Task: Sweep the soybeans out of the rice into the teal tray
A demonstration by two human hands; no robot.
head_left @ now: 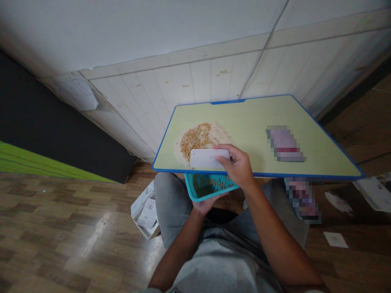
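Note:
My right hand [236, 165] grips a flat white card [206, 158] near the front edge of a pale green table [250, 118] with a blue rim. Beyond the card lies a pile of yellow-brown beans [195, 140], with whitish grains [221, 134] spread around them. Below the table edge, my left hand [206, 204] holds a turquoise tray [191, 189] from underneath. Greenish and brownish beans [207, 185] cover part of the tray's bottom. The table edge hides the tray's far side.
A pixelated flat item [284, 144] lies on the table's right side. A white box [145, 213] with papers stands on the wooden floor at left. Another pixelated item [302, 199] is by my right knee. A white wall [152, 93] rises behind the table.

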